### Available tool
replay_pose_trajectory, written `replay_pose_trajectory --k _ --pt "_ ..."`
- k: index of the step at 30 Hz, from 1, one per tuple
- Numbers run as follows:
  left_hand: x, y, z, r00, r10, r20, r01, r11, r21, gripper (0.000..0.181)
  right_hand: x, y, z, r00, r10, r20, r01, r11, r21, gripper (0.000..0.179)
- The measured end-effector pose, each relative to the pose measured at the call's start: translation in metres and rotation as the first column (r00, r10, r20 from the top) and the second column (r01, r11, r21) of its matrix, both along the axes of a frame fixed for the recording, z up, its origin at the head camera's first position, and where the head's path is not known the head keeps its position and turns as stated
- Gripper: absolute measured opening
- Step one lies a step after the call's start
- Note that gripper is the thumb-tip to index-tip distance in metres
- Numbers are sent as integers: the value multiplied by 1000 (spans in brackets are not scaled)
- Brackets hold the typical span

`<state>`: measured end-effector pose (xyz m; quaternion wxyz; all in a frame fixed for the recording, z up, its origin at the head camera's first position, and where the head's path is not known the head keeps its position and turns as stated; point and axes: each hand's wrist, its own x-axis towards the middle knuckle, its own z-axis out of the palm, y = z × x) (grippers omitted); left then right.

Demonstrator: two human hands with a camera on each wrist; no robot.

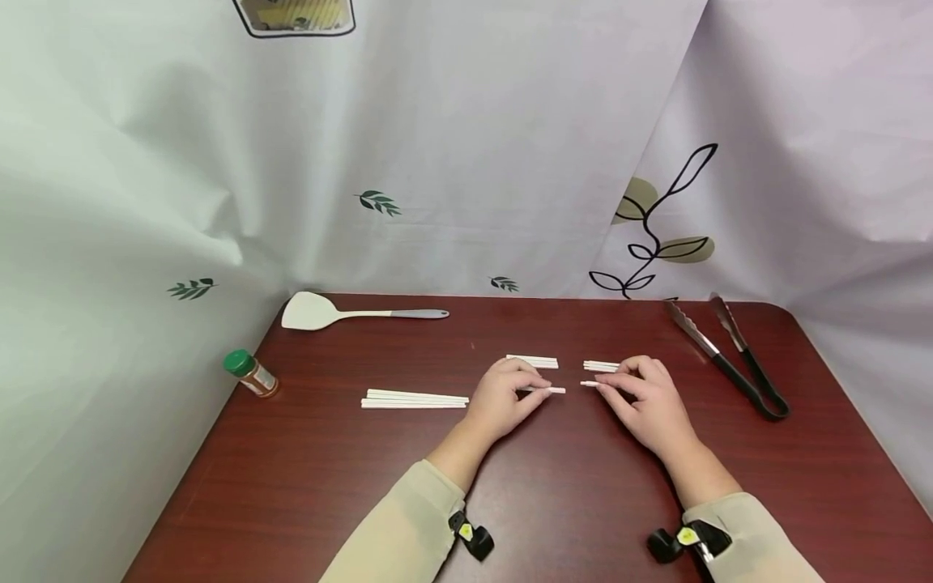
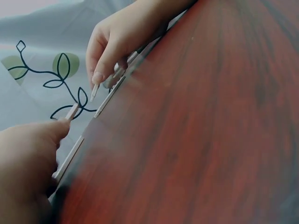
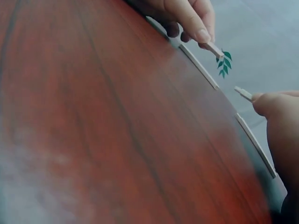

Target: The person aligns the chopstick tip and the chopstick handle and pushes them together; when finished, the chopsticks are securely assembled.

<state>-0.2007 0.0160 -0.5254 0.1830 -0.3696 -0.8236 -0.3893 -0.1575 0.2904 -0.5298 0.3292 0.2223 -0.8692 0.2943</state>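
Note:
My left hand pinches a short white stick between thumb and fingers, its free end pointing right. Opposite it, my right hand pinches another short white stick; this one narrows at its left end. A small gap separates the two ends. Both sticks are held above the table in the right wrist view, where the narrowed stick tip shows clearly. Behind the hands lie two groups of short white sticks, a left group and a right group, each partly hidden by a hand.
Several longer white sticks lie left of my left hand. A white spatula is at the back left, with a green-capped spice jar lying near the left edge. Black-handled tongs lie on the right of the brown table.

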Motion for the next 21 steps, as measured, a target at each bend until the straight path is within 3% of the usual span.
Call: replay_pose_trajectory --k 4,10,15,21 --pt "-2 1 -2 989 118 -85 -122 992 -36 7 -4 4 -1 1000 -14 15 14 1000 27 21" --pt "-4 5 1 966 219 -135 -238 961 -141 6 -11 6 -3 1000 -10 6 9 1000 27 18" --pt "-9 9 1 952 274 -135 -296 937 -185 6 -19 10 -2 1000 -19 -14 20 999 38 16" --pt "-17 13 0 948 290 -132 -313 923 -223 5 -29 15 -1 1000 4 -27 -3 999 37 7"
